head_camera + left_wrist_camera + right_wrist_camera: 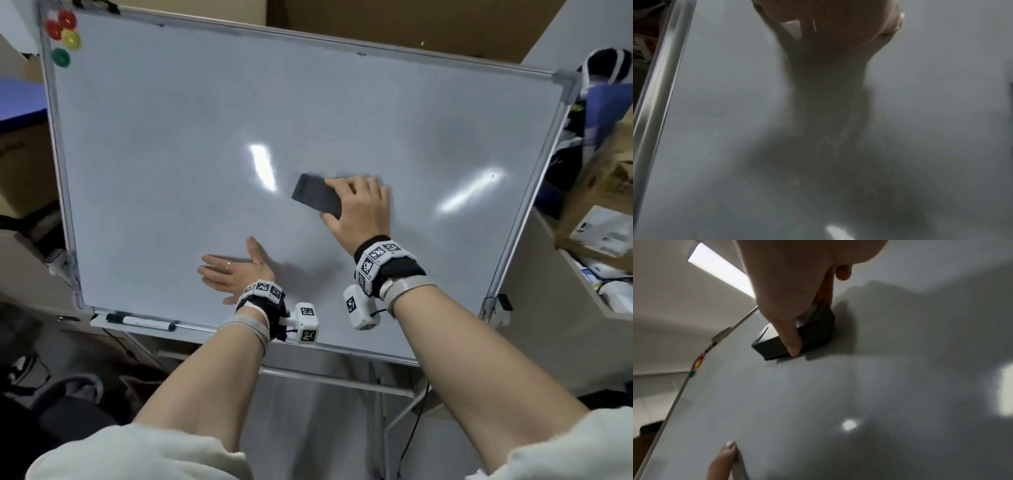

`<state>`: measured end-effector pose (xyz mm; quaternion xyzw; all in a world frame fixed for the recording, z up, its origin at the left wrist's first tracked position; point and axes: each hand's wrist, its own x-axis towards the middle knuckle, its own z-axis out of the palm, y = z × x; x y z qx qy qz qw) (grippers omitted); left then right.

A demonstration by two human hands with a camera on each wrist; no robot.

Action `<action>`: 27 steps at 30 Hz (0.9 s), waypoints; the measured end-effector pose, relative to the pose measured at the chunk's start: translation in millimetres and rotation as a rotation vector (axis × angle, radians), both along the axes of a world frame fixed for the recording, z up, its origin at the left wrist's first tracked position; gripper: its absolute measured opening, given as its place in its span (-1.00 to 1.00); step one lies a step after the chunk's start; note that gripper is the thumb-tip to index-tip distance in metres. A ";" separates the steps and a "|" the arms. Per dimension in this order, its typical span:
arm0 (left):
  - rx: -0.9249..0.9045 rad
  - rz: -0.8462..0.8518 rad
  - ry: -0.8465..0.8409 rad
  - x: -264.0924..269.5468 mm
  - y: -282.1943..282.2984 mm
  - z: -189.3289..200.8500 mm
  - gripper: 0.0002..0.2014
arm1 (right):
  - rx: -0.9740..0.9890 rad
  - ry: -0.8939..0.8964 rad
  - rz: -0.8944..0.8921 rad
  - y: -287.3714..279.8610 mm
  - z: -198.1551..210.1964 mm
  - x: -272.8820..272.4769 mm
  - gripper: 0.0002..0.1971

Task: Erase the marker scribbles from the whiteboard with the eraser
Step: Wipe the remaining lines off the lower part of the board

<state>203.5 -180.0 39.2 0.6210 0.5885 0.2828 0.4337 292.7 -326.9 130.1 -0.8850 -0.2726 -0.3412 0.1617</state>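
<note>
A large whiteboard [171, 154] on a stand fills the head view; I see no marker scribbles on its surface. My right hand [356, 205] grips a dark grey eraser [317, 196] and holds it flat against the board near the middle. In the right wrist view the thumb and fingers clamp the eraser [813, 337] from both sides. My left hand [233, 270] lies flat on the board at the lower middle, fingers spread, a ring on one finger. The left wrist view shows only the left hand [828, 19] and its reflection on the whiteboard [920, 81].
Round magnets [63, 32], red, yellow and green, cluster in the board's top left corner. A marker [140, 321] lies in the tray under the lower left edge. Cardboard boxes [603, 192] stand to the right, and a dark chair [68, 404] sits at the lower left.
</note>
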 end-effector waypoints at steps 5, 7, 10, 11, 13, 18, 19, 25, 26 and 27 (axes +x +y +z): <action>-0.006 -0.002 -0.006 3.6 -4.9 -3.2 -0.01 | 0.200 -0.011 -0.203 -19.6 23.0 25.1 -0.41; -0.011 0.000 0.004 4.5 -7.0 -3.6 0.00 | 0.302 -0.003 -0.287 -24.9 29.2 34.1 -0.40; -0.012 -0.003 0.019 5.9 -4.4 -6.2 0.00 | 0.236 -0.020 -0.208 -20.1 22.4 30.1 -0.40; -0.013 -0.003 0.023 5.5 -2.8 -6.6 0.01 | 0.156 -0.036 -0.127 -16.7 16.7 26.0 -0.40; -0.002 0.003 0.023 5.2 0.1 -8.2 0.00 | -0.011 -0.070 0.005 -9.5 8.3 18.7 -0.40; -0.013 -0.012 -0.003 1.3 -5.3 -2.1 -0.02 | 0.185 0.016 -0.188 -12.6 34.4 30.8 -0.42; -0.022 -0.018 -0.005 0.8 -5.5 -2.4 -0.01 | 0.260 0.038 -0.234 -15.1 38.2 34.4 -0.42; -0.024 -0.040 0.002 -1.7 0.6 -6.7 0.00 | -0.009 0.035 -0.014 -1.2 11.3 9.5 -0.43; -0.019 -0.046 -0.004 -3.2 0.8 -5.9 0.00 | -0.050 0.036 0.019 0.5 5.2 5.1 -0.44; -0.018 -0.051 -0.010 -4.5 0.8 -4.3 -0.01 | -0.061 0.046 0.022 1.8 3.9 3.2 -0.44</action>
